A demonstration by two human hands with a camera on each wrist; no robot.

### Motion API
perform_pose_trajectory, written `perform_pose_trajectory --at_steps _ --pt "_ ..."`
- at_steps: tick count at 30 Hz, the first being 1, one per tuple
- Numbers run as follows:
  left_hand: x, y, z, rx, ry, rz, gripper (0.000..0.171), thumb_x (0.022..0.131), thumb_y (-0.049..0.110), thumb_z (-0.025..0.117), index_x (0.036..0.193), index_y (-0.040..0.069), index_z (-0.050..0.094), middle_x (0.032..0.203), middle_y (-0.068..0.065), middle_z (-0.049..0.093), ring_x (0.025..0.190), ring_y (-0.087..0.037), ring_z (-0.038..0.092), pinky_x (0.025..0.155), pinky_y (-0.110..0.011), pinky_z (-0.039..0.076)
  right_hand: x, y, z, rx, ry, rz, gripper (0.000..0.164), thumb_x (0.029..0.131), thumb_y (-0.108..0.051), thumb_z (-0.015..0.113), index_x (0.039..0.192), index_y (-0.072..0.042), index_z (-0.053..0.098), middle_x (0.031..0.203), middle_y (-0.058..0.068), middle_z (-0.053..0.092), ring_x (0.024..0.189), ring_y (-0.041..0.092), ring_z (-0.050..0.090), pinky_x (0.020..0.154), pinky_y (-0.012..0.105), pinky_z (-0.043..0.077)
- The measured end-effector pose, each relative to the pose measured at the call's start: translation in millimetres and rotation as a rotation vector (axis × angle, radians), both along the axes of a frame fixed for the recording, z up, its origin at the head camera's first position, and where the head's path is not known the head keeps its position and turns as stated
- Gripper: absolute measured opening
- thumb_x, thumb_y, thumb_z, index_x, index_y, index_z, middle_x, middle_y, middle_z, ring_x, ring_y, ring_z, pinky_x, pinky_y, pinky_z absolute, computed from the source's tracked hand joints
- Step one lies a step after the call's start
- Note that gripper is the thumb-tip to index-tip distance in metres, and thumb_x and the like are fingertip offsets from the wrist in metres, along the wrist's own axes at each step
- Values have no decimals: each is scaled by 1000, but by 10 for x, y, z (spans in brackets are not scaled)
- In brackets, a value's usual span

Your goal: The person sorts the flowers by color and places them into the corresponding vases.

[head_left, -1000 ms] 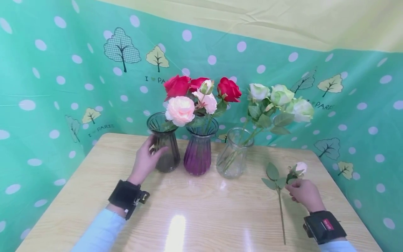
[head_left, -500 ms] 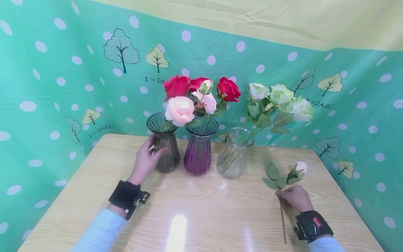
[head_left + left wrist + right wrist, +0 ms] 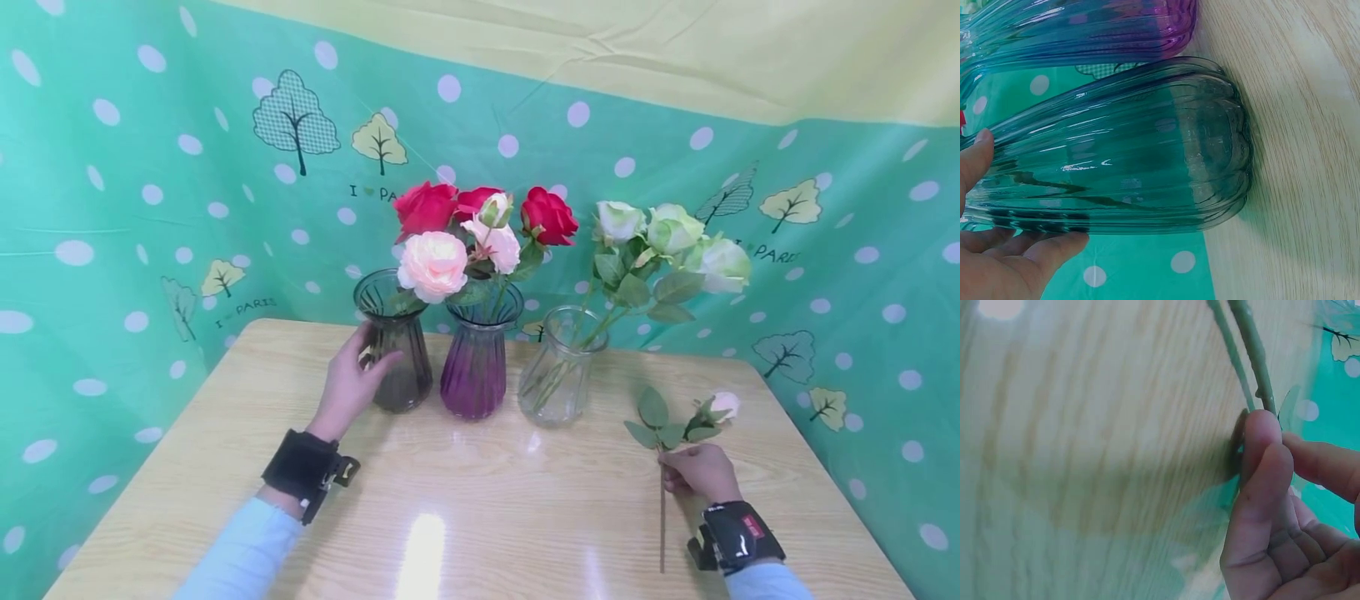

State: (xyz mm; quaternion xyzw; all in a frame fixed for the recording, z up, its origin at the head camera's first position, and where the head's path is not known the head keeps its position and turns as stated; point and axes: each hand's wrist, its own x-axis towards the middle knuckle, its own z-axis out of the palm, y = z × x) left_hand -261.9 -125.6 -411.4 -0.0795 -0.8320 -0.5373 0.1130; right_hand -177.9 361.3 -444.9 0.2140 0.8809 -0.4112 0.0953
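My left hand [image 3: 348, 379] grips the dark grey ribbed glass vase [image 3: 405, 371], thumb on the near side and fingers on the left. The left wrist view shows a dark stem through this vase's glass [image 3: 1147, 144]. At the right of the table, my right hand [image 3: 703, 472] pinches the stem [image 3: 662, 529] of a pale pink rose [image 3: 724, 406] just below its green leaves [image 3: 652, 408]. Between thumb and fingertips the stem [image 3: 1252, 350] appears in the right wrist view, where the bloom is out of sight.
A purple vase [image 3: 474, 379] stands beside the grey one, with red roses [image 3: 549, 216] and pink blooms [image 3: 432, 267] above both. Right of it, a clear vase [image 3: 555, 387] holds whitish-green roses [image 3: 675, 228]. Behind the wooden table [image 3: 480, 517] hangs a dotted green curtain [image 3: 112, 250].
My right hand has moved left from near the rose's bloom to its stem and pinches it. The stem's lower end has swung slightly left. My left hand stays at the grey vase.
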Motion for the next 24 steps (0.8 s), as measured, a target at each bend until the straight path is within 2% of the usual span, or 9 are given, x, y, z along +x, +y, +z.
perform_pose_trajectory --at_steps 7,12,18,24 --pt "3 5 12 0 0 0 75 86 32 67 146 10 29 148 -19 35 133 -38 38 104 -53 41 5 -8 13 11 -6 -12 24 82 -15 63 83 9 66 57 3 65 54 14 63 53 27 52" --pt "7 9 15 -2 5 3 74 86 30 67 146 9 29 147 -19 36 132 -38 39 103 -54 41 22 -12 32 -52 13 -29 22 81 -13 63 83 9 66 57 1 64 55 12 62 55 27 55" --pt "1 15 7 -6 12 3 75 86 30 67 146 8 29 147 -19 36 132 -39 40 103 -54 42 56 -67 63 -170 30 -50 28 87 -13 60 97 13 62 63 0 66 59 10 63 57 24 56" --pt "-5 3 11 -1 12 -3 74 85 34 67 146 13 31 147 -18 38 131 -38 41 101 -53 44 51 -202 196 -255 98 -54 39 90 -15 59 115 15 54 75 0 70 67 7 66 66 22 58"
